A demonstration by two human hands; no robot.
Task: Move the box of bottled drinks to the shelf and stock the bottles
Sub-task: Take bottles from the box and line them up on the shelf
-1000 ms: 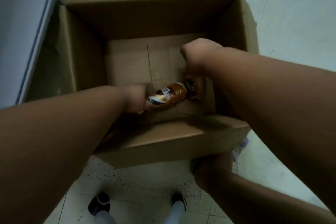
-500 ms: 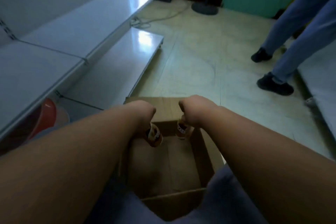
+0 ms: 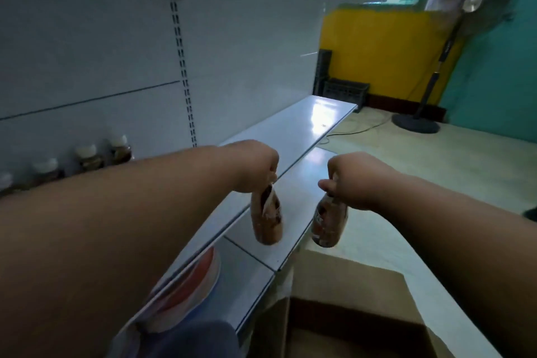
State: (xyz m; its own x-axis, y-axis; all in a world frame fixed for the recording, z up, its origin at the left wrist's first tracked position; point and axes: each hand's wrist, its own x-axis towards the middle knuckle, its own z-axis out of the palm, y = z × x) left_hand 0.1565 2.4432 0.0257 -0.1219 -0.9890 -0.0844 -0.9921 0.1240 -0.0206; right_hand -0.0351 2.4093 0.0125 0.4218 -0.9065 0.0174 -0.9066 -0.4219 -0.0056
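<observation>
Head view: a white metal shelving unit point(image 3: 232, 38) fills the upper left and centre of the frame, its back panel rising to an upper shelf at the top edge. Its middle shelf point(image 3: 290, 131) runs from the left edge toward the centre right, glossy and bare along most of its length. At the bottom right sits the open cardboard box point(image 3: 363, 299), on the pale floor just beside the lowest shelf board. A standing fan point(image 3: 465, 9) is at the upper right, against yellow and teal walls, well apart from the shelving.

Both bare forearms reach in from the lower corners. The left hand point(image 3: 252, 166), at centre frame, has its fingers closed around the top of a brown bottle point(image 3: 267, 218), which hangs below the fist, over the shelf edge. The right hand point(image 3: 351, 180), just right of centre, is likewise clenched on the neck of a second brown bottle point(image 3: 328, 224), hanging above the box's far flap. The two bottles are near each other but apart.

At the left edge, a row of capped bottles point(image 3: 87, 157) stands on the middle shelf against the back panel, partly hidden by the left arm.
</observation>
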